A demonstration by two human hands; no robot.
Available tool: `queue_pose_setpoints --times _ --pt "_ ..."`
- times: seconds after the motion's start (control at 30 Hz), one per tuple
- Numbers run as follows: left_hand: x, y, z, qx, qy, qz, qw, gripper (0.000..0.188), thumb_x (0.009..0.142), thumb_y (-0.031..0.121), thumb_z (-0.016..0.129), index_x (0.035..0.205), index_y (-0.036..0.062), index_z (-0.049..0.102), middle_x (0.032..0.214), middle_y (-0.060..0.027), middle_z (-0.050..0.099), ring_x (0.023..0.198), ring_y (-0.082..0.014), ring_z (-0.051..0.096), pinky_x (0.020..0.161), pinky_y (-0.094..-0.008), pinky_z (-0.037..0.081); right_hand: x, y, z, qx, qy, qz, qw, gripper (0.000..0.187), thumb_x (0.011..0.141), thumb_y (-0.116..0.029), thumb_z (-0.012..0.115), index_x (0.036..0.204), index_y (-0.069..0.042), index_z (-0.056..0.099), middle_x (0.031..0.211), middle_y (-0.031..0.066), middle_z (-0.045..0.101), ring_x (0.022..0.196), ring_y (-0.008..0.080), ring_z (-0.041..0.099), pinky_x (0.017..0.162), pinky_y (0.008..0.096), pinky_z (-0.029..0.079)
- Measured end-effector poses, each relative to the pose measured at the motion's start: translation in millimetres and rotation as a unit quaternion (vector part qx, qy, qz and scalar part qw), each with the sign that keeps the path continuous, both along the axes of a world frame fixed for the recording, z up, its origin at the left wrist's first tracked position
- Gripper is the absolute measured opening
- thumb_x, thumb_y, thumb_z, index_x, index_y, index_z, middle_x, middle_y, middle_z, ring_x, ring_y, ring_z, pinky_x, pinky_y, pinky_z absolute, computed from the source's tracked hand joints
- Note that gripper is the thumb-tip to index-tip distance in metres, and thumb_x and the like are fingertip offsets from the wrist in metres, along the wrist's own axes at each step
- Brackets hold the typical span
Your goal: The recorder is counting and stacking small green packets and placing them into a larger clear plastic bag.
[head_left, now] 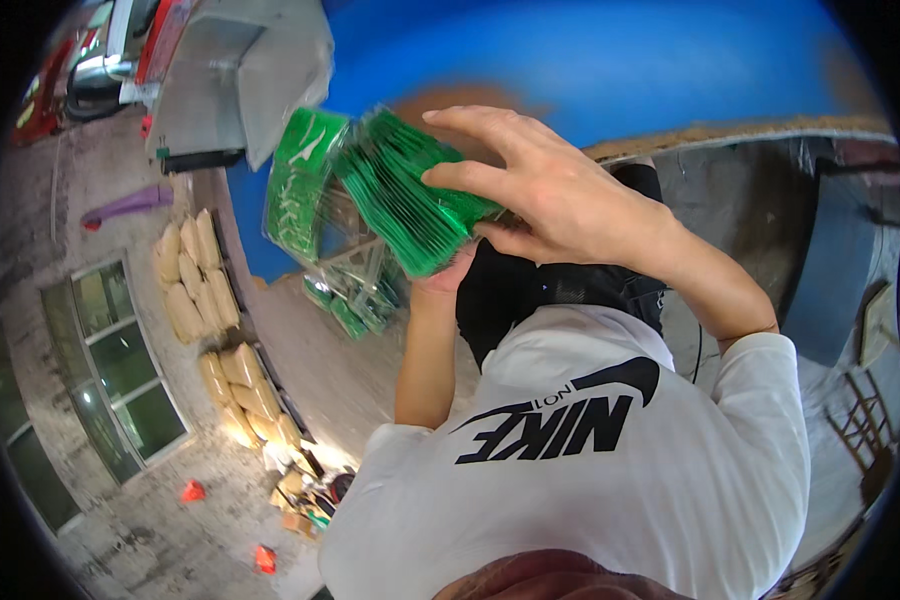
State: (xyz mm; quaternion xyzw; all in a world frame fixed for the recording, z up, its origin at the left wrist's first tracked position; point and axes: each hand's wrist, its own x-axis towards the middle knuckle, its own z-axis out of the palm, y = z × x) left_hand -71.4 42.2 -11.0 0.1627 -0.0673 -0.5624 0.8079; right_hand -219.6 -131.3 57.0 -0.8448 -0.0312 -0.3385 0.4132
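A thick fanned stack of flat green plastic packets (402, 190) is held up in front of me near the table's edge. My left hand (448, 275) supports it from below, with most of its fingers hidden under the packets. Over the stack's right side reaches my right hand (560, 190), its fingers spread apart and its index fingertip against or just above the packets. Left of the stack, a bundle of green packets in clear film (300, 185) lies at the blue table's corner. More green packets in clear wrap (355, 300) show lower down, below the table's edge.
The blue table (620, 60) has a worn front edge. A grey metal chute (240, 80) stands at the far left. Stacked tan sacks (195, 280), a purple object (130, 205) and small red-orange items (193, 490) are on the left; a blue-grey panel (830, 270) is at right.
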Motion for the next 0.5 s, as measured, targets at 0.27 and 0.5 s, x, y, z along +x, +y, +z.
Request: queue_pose_setpoints --times 0.27,0.5 --pt "-7.6 2.5 13.3 0.107 -0.183 0.026 0.977 0.07 0.079 0.038 0.076 0.14 0.0136 0.053 0.137 -0.0035 0.059 0.127 -0.0226 0.055 0.107 -0.0405 0.045 -17.0 38.6 8.3 -0.019 -0.028 -0.099 0.994 0.045 0.072 -0.002 0.072 0.116 -0.004 0.064 0.143 0.022 0.047 0.132 0.0407 0.047 0.109 0.0476 0.041" --pt "20.6 34.4 -12.4 -0.038 -0.032 0.009 0.999 0.069 0.088 0.039 0.07 0.147 0.0114 0.046 0.146 -0.0087 0.052 0.134 -0.0297 0.05 0.113 -0.0483 0.04 -10.5 64.9 11.8 0.172 -0.081 -0.109 0.976 0.045 0.09 -0.018 0.072 0.128 -0.001 0.057 0.131 0.0221 0.057 0.122 0.0355 0.057 0.1 0.0415 0.049"
